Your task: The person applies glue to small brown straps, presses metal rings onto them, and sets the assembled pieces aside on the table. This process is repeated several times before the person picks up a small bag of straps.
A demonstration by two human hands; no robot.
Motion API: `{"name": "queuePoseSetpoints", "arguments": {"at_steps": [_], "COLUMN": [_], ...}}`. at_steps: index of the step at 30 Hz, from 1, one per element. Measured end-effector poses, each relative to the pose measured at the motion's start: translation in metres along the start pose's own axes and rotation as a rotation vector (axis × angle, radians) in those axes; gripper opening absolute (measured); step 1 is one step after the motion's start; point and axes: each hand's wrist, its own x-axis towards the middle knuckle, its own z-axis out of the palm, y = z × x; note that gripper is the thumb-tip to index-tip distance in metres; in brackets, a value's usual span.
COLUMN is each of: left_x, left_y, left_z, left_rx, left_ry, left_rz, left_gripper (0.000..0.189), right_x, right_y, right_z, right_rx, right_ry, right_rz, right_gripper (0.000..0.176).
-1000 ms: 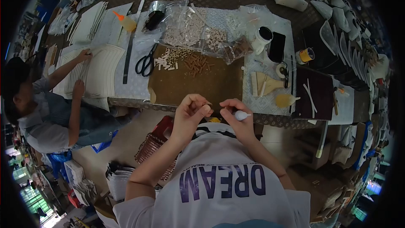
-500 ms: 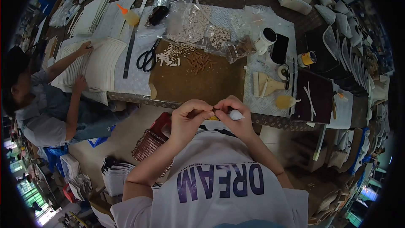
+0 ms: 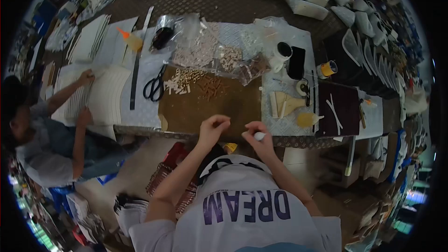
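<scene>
My left hand (image 3: 213,129) is just over the front edge of a brown board (image 3: 186,112), with its fingers closed in a pinch. Anything between those fingertips is too small to make out. A short gap to the right, my right hand (image 3: 260,143) is closed round a small white round-ended object (image 3: 259,136); most of it is hidden in the palm. Beyond the hands on the board lie a pile of small brown strips (image 3: 212,86), some gold-coloured metal bits (image 3: 189,77) and several short white pieces (image 3: 173,85).
Black scissors (image 3: 154,88) and a dark ruler (image 3: 134,81) lie left of the board. Clear bags of small parts (image 3: 198,44) sit behind it. On the right are a phone (image 3: 296,63), a glue bottle (image 3: 308,120) and a yellow-labelled can (image 3: 327,69). A co-worker (image 3: 46,135) handles pale sheets at left.
My hands were together at the fingertips and have moved apart. The white object stays in my right hand. The view has shifted, so the table appears lower and further left.
</scene>
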Motion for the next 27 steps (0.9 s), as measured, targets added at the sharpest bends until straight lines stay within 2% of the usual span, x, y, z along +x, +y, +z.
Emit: {"name": "queuePoseSetpoints", "arguments": {"at_steps": [3, 5, 6, 7, 10, 13, 14, 16, 20, 21, 24, 26, 27], "left_x": [0.045, 0.062, 0.068, 0.073, 0.075, 0.071, 0.068, 0.072, 0.089, 0.099, 0.132, 0.149, 0.156], "left_y": [-0.055, -0.076, -0.078, -0.08, -0.076, -0.066, -0.059, -0.065, -0.051, -0.05, -0.043, -0.042, -0.045], "left_z": [0.008, 0.022, 0.028, 0.031, 0.025, -0.013, -0.028, -0.061, -0.106, -0.111, -0.127, -0.131, -0.134], "left_rx": [0.127, 0.234, 0.293, 0.353, 0.441, 0.544, 0.586, 0.712, 0.705, 0.68, 0.774, 0.875, 0.914], "left_ry": [0.128, 0.167, 0.198, 0.228, 0.209, 0.321, 0.355, 0.454, 0.532, 0.525, 0.41, 0.394, 0.358], "left_rz": [-0.039, 0.052, 0.134, 0.214, 0.193, 0.229, 0.122, 0.135, 0.32, 0.288, 0.338, 0.453, 0.421], "left_gripper": [0.011, 0.011, 0.012, 0.013, 0.014, 0.017, 0.017, 0.018, 0.017, 0.013, 0.011, 0.011, 0.012], "right_x": [-0.006, -0.013, -0.016, -0.018, -0.021, -0.018, -0.016, -0.013, -0.005, 0.0, 0.01, 0.015, 0.018], "right_y": [-0.012, -0.014, -0.021, -0.023, -0.025, -0.025, -0.025, -0.022, -0.017, -0.016, -0.017, -0.02, -0.021], "right_z": [-0.022, -0.031, -0.034, -0.034, -0.029, -0.022, -0.021, -0.014, 0.003, 0.008, 0.024, 0.031, 0.034], "right_rx": [-0.069, 0.011, 0.02, 0.033, 0.091, 0.121, 0.099, 0.099, 0.12, 0.116, 0.14, 0.146, 0.147], "right_ry": [0.192, 0.261, 0.261, 0.262, 0.279, 0.294, 0.294, 0.3, 0.282, 0.263, 0.241, 0.248, 0.247], "right_rz": [0.073, 0.082, 0.136, 0.105, 0.045, 0.026, 0.025, 0.033, 0.114, 0.128, 0.123, 0.136, 0.144], "right_gripper": [0.005, 0.005, 0.006, 0.008, 0.011, 0.013, 0.014, 0.014, 0.014, 0.013, 0.013, 0.013, 0.012]}}
